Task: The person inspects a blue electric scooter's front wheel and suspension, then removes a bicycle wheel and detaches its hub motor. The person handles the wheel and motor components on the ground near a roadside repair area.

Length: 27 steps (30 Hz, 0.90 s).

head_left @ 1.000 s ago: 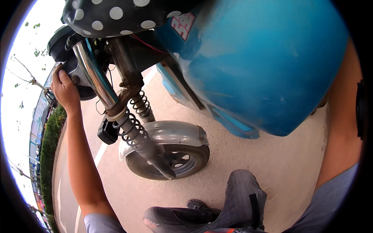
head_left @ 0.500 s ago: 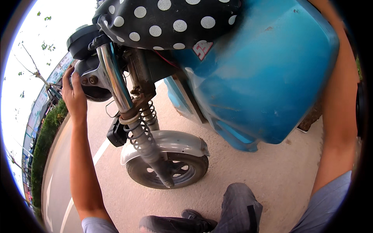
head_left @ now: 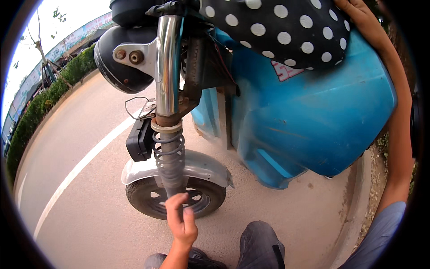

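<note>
In front of me stands a vehicle with a blue body (head_left: 309, 116) and a silver front fork (head_left: 169, 67). My left hand (head_left: 181, 222) is in the air low down, before the front wheel (head_left: 134, 197), touching nothing I can see. Its thumb stands apart from the bent fingers, and nothing is in it. At the top right my right hand (head_left: 360, 18) lies against the end of a black cover with white dots (head_left: 291, 33). The upper picture edge cuts off its fingers, so its grip is hidden.
A round black headlight (head_left: 117, 49) and a black box (head_left: 139, 141) hang beside the fork. The silver mudguard (head_left: 199, 166) arches over the wheel. A white road line (head_left: 85, 163) and a hedge (head_left: 56, 80) run on the left, a kerb (head_left: 354, 206) on the right.
My left hand has come off the headlight and moved down and right, in front of the wheel. My right hand has come into view by the dotted cover. My view has shifted.
</note>
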### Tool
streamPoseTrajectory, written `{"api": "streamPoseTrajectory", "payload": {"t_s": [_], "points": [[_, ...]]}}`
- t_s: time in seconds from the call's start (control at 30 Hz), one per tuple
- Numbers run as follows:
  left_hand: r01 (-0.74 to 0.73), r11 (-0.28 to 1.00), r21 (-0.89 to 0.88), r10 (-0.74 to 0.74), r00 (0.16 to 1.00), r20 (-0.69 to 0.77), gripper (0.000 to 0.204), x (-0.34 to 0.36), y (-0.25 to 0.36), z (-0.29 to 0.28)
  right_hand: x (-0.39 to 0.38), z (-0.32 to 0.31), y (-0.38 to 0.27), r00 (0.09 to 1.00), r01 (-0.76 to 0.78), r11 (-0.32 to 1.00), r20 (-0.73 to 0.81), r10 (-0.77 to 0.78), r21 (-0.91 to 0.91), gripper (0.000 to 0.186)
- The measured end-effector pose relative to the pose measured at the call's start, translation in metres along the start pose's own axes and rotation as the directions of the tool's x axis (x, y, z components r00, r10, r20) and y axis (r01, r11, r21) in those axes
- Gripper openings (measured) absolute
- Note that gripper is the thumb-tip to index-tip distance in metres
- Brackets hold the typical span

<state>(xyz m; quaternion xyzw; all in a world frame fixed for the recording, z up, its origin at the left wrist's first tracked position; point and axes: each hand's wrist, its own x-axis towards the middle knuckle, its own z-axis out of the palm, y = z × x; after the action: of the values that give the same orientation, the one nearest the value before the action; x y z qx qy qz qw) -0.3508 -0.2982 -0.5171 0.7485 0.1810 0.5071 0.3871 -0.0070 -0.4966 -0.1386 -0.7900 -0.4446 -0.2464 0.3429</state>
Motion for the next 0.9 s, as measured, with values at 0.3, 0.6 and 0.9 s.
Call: {"api": "streamPoseTrajectory", "payload": {"t_s": [0.3, 0.6, 0.9], "points": [[0.3, 0.942, -0.152, -0.264, 0.939, 0.22, 0.018, -0.001, -0.002, 0.006, 0.01, 0.002, 0.02, 0.985, 0.118, 0.988, 0.115, -0.128, 0.095, 0.038], [0.134, 0.976, 0.174, -0.098, 0.975, -0.199, 0.022, 0.048, -0.039, -0.073, 0.016, -0.011, 0.039, 0.983, -0.014, 0.684, -0.134, -0.123, -0.73, 0.041], [0.327, 0.864, 0.382, -0.227, 0.932, -0.283, 0.03, 0.068, -0.073, -0.122, 0.029, 0.006, 0.062, 0.979, 0.186, 0.804, 0.033, -0.203, -0.565, 0.04]]}}
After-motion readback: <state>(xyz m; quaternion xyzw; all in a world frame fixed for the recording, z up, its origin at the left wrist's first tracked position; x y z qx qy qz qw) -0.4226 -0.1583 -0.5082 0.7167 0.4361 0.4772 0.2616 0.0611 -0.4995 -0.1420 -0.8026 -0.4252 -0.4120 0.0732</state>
